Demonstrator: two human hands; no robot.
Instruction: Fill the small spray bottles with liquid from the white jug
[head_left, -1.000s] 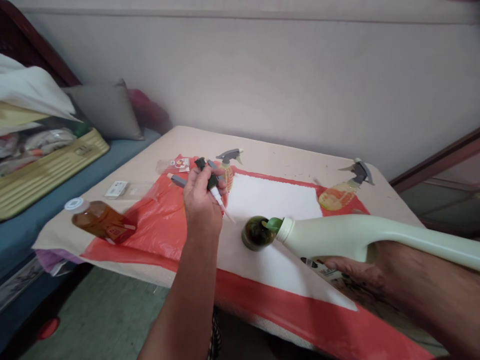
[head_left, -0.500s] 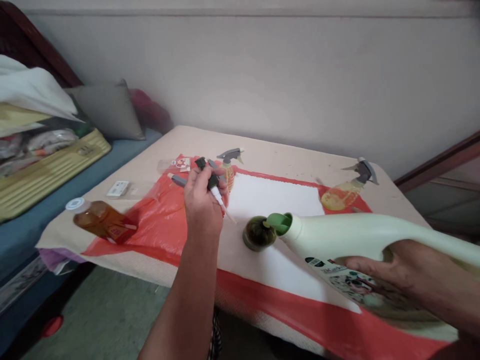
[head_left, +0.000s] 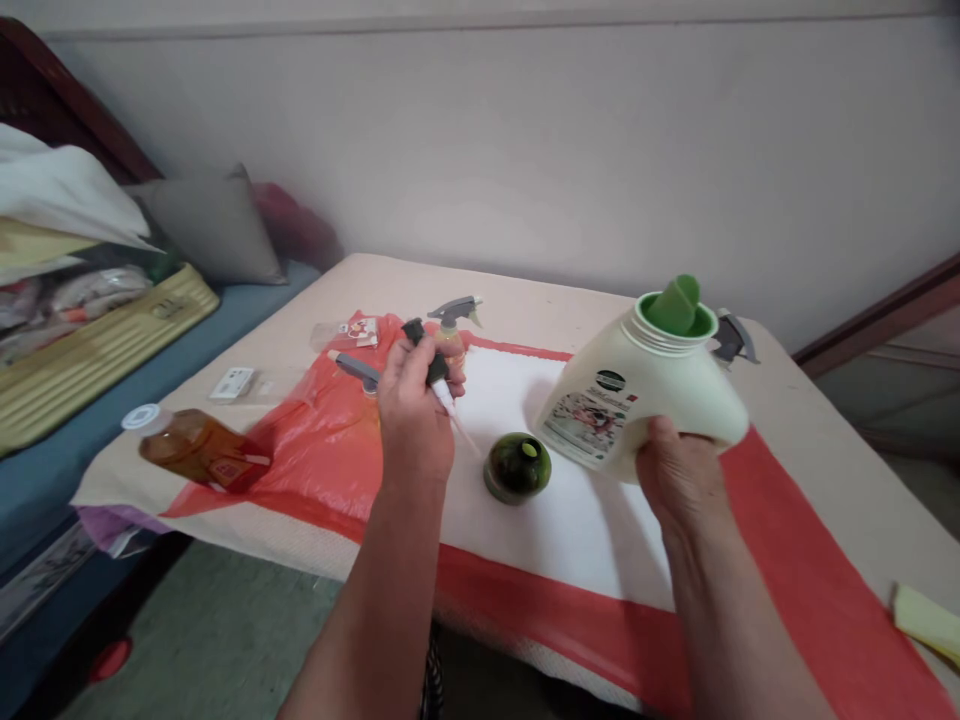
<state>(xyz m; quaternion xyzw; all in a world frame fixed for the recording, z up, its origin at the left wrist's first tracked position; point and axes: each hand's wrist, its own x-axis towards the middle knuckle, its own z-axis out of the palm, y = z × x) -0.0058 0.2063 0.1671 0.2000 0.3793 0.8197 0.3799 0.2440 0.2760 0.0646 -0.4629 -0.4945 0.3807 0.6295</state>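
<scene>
My right hand (head_left: 679, 470) grips a pale green jug (head_left: 641, 390) with a green pouring spout, held nearly upright above the white sheet (head_left: 570, 500) on the table. My left hand (head_left: 412, 420) holds a black spray pump head (head_left: 431, 370) with its white tube pointing down to the right. Between the two hands stands a small dark green bottle (head_left: 517, 466), its mouth open, on the white sheet.
A brown bottle (head_left: 191, 450) lies on its side at the table's left corner on red plastic (head_left: 322, 440). Two spray bottles stand at the back, one (head_left: 450, 325) behind my left hand and one (head_left: 731, 340) behind the jug. A bed with a pillow (head_left: 210, 225) is at left.
My right hand has tipped the jug from lying level with its spout at the green bottle's mouth up to nearly upright and drawn it back to the right. My left hand has barely moved.
</scene>
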